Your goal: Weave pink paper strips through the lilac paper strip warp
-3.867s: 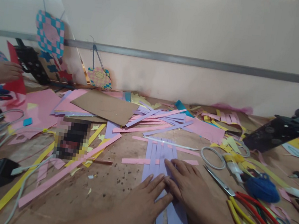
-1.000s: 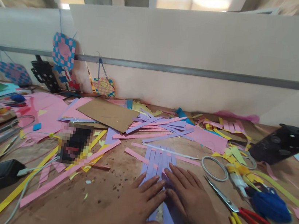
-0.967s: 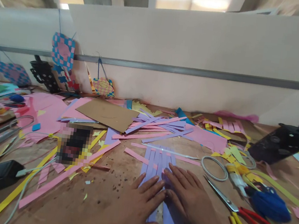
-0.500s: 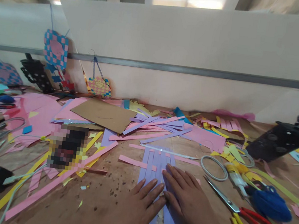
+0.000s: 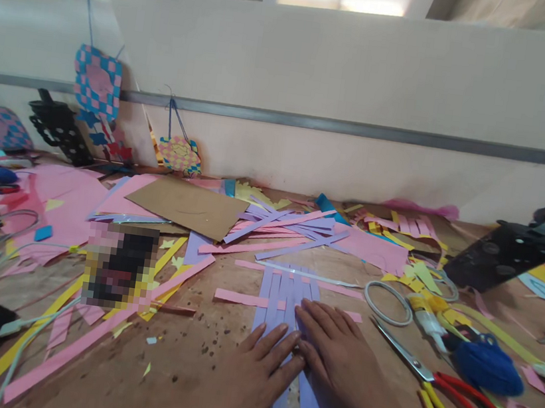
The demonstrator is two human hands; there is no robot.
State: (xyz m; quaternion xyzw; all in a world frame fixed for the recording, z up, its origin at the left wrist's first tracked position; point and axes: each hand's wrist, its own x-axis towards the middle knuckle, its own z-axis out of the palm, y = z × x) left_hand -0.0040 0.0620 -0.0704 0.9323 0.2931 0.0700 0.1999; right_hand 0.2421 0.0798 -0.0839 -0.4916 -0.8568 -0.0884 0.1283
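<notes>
The purple strips (image 5: 286,286) lie side by side on the table (image 5: 192,354), their long axis running from the person straight away toward the wall, far ends near a thin pale strip that crosses them. A pink strip (image 5: 240,297) is threaded across them at right angles, its left end sticking out over bare wood and a short bit showing right of the hands. The left hand (image 5: 249,381) lies flat with fingers spread, pressing the near part of the purple strips; the right hand (image 5: 333,352) is flat too, fingers together, fingertips on the strips just below the pink strip. To the right lie scissors (image 5: 434,386) with yellow and red handles, a ring of tape (image 5: 384,302), a glue bottle (image 5: 426,316) and blue yarn (image 5: 487,365); beyond is a heap of cut pink and purple paper beside a brown card (image 5: 186,205). Half a second ago the pink strip sat slightly askew; now it lies level, and both hands have stayed on the strips.
</notes>
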